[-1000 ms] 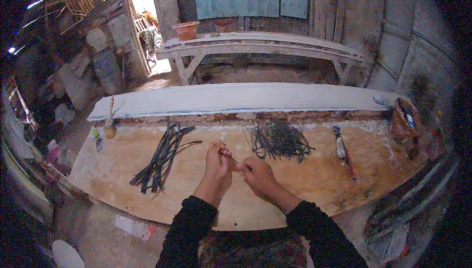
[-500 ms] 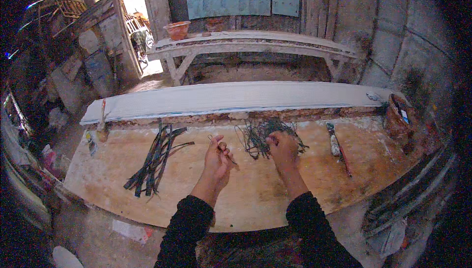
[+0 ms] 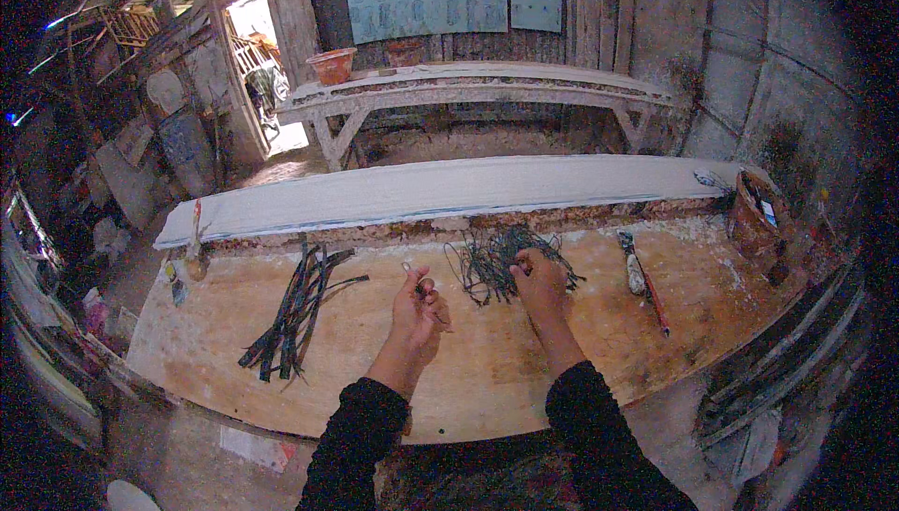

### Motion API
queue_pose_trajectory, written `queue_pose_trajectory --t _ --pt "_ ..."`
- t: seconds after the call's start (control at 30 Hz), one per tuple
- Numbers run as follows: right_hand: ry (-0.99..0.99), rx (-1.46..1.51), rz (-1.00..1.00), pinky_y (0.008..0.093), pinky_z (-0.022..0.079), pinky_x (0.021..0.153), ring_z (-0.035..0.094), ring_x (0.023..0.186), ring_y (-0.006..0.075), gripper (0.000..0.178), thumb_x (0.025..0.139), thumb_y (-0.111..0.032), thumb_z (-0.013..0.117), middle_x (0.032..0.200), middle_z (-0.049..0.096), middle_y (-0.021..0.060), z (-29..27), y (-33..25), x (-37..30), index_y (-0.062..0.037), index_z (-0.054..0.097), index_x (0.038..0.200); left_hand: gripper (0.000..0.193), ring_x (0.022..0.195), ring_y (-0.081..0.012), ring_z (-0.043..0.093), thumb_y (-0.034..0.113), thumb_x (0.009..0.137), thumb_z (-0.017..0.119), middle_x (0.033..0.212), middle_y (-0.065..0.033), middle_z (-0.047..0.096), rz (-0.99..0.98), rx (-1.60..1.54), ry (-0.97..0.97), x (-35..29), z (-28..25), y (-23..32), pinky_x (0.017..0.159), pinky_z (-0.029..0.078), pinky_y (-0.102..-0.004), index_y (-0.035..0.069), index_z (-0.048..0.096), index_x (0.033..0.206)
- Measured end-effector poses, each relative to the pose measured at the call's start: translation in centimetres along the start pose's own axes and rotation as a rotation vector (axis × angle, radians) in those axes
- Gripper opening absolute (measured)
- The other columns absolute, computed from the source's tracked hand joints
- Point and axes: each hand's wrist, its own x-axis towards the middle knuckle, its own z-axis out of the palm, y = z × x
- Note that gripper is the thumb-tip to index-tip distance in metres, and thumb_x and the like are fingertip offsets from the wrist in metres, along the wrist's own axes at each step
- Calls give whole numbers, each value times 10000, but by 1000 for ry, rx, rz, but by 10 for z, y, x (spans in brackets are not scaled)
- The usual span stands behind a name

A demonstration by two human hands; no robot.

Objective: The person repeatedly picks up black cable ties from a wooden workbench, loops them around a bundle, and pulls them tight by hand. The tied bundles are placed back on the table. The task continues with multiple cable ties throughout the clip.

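Tangled dark cords (image 3: 494, 269), long axis left-right

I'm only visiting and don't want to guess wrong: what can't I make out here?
All in the head view:
What the left hand holds: too small, partly covered by curled fingers.
Right hand: its grip is hidden by its own fingers.
Brown pot: lower contents hidden by its wall.
Black sleeves: cut off by the lower edge.
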Motion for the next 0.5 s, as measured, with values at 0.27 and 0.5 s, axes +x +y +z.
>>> queue_pose_trajectory --t 0.27,0.5 --pt "-36 435 63 304 464 691 571 724 139 267 739 -130 732 799 611 10 2 -15 -4 -73 613 972 264 558 -120 455 311 898 562 696 9 484 -32 120 -26 4 -6 -8 481 387 -257 124 525 1081" --pt "-296 781 168 296 492 698 587 793 130 238 762 -116 733 876 625 20 -2 -48 -25 -80 614 965 420 695 -116 523 305 859 639 842 27 529 2 316 -200 -50 48 -11 580 460 -258 84 470 1173"
